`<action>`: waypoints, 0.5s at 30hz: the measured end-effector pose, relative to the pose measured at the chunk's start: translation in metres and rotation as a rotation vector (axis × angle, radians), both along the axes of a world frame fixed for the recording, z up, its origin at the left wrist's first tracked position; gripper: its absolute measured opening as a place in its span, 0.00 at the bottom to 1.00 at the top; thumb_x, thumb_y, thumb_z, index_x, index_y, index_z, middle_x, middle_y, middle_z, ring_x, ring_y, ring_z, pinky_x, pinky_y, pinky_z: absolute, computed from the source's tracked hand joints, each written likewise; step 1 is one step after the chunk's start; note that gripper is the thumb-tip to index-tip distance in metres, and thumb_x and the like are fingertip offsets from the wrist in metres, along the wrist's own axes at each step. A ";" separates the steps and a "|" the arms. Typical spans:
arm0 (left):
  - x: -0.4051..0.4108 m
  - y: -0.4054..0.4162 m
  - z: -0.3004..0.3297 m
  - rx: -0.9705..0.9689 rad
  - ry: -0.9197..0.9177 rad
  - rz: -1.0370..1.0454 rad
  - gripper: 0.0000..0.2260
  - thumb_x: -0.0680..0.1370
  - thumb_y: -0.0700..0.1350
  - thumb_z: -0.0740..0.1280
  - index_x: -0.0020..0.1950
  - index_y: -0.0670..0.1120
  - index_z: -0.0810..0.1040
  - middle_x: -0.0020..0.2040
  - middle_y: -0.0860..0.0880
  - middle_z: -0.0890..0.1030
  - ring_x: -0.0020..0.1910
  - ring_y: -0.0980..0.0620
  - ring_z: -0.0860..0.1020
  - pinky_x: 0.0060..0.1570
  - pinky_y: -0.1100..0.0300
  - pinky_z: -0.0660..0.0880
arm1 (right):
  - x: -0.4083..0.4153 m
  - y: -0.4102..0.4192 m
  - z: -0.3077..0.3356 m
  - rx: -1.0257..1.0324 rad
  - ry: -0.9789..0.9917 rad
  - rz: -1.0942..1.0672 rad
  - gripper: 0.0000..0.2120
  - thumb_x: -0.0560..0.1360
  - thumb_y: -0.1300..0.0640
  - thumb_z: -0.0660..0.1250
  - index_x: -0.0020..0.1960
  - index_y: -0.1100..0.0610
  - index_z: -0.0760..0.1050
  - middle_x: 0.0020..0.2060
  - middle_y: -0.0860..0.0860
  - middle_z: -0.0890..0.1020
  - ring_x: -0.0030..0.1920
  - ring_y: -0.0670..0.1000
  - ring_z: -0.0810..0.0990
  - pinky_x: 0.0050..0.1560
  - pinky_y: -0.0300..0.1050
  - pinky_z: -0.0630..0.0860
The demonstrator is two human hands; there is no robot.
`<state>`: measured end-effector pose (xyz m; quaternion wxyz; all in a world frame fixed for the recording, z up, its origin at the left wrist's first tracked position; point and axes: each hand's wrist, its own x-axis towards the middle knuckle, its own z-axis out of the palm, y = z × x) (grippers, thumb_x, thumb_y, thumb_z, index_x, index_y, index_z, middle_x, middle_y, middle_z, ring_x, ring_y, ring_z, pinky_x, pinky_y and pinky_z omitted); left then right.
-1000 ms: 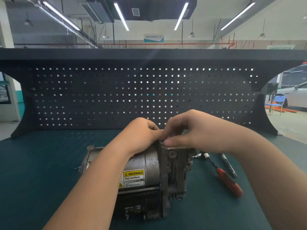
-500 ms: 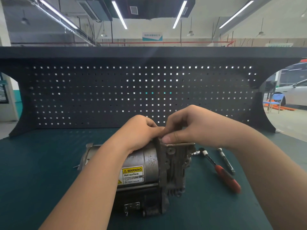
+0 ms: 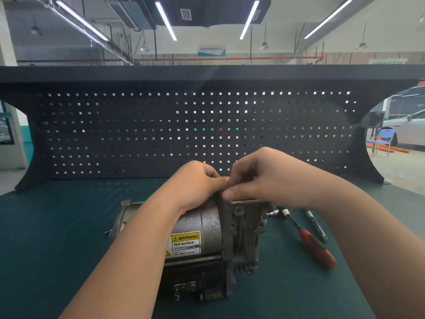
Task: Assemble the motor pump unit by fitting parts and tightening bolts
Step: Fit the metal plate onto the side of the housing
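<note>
Seating a part on the pump

Both hands, left (image 3: 195, 183) and right (image 3: 264, 180), pinch something hidden atop the pump (image 3: 230, 229); seating it squarely likely matters.

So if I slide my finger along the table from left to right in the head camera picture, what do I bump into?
Motor pump unit → red-handled ratchet wrench → slim metal tool, lying just right of the wrench. Both hands sit above the unit, so they have no clear place in line.

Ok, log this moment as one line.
left hand: on motor pump unit top | right hand: pinching at housing top edge | ratchet: idle on mat
</note>
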<state>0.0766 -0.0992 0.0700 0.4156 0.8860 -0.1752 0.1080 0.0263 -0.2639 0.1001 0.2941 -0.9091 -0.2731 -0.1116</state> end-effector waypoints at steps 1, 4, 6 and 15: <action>0.000 0.000 0.000 -0.002 0.000 0.000 0.13 0.73 0.55 0.70 0.34 0.49 0.79 0.21 0.58 0.70 0.19 0.62 0.64 0.23 0.67 0.60 | 0.000 0.001 -0.001 -0.002 -0.004 -0.022 0.09 0.69 0.48 0.75 0.33 0.47 0.79 0.32 0.51 0.81 0.31 0.48 0.75 0.31 0.41 0.73; 0.000 -0.001 0.000 0.001 -0.001 0.008 0.12 0.74 0.53 0.69 0.34 0.48 0.79 0.22 0.57 0.70 0.20 0.62 0.64 0.24 0.66 0.60 | 0.002 0.003 -0.003 -0.033 -0.037 -0.070 0.14 0.68 0.44 0.75 0.32 0.51 0.76 0.29 0.52 0.77 0.28 0.47 0.71 0.26 0.35 0.67; 0.000 0.000 0.000 0.005 -0.005 0.009 0.13 0.75 0.51 0.69 0.32 0.49 0.77 0.21 0.58 0.70 0.20 0.62 0.64 0.22 0.68 0.59 | 0.003 0.005 -0.005 -0.052 -0.076 -0.082 0.19 0.67 0.43 0.75 0.31 0.54 0.72 0.25 0.48 0.72 0.26 0.44 0.67 0.25 0.33 0.63; -0.003 0.001 0.001 -0.009 0.006 -0.017 0.12 0.69 0.55 0.69 0.33 0.48 0.79 0.23 0.56 0.71 0.24 0.59 0.64 0.27 0.63 0.61 | 0.002 0.005 -0.004 -0.035 -0.073 -0.031 0.13 0.66 0.45 0.77 0.35 0.51 0.77 0.34 0.46 0.81 0.30 0.41 0.73 0.32 0.37 0.71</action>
